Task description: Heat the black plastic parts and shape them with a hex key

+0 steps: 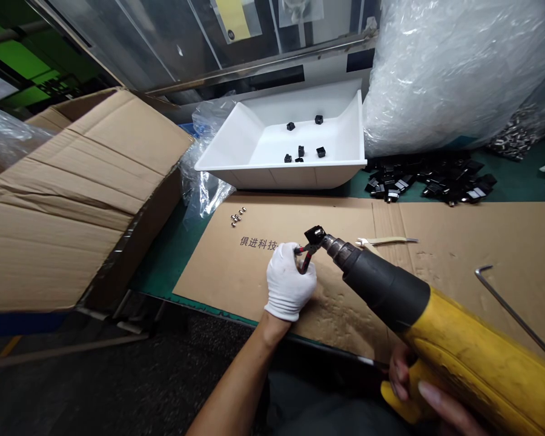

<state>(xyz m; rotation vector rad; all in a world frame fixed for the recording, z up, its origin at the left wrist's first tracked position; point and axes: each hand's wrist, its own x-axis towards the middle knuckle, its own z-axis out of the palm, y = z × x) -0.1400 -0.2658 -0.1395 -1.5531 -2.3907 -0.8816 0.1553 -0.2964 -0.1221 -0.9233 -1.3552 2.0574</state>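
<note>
My left hand (pixel 290 283), in a white glove, is closed around a pair of pliers (pixel 306 263) with red and black handles. At the jaws of the pliers sits a small black part (pixel 313 234) with a shiny metal piece on it. Bare and wrapped round its handle, my right hand (pixel 402 370) holds a yellow heat gun (pixel 476 357). The metal nozzle of the heat gun points up and left, its tip right beside the black part. Whether nozzle and part touch, I cannot tell.
Several black pieces lie in a white tray (pixel 279 172). Small metal fittings (pixel 237 217), a cream-handled tool (pixel 390 241) and a hex key (pixel 513 309) rest on the cardboard sheet (pixel 222 272). A pile of black parts (pixel 449 178), a large plastic bag (pixel 449 72) and a cardboard box (pixel 82 194) surround it.
</note>
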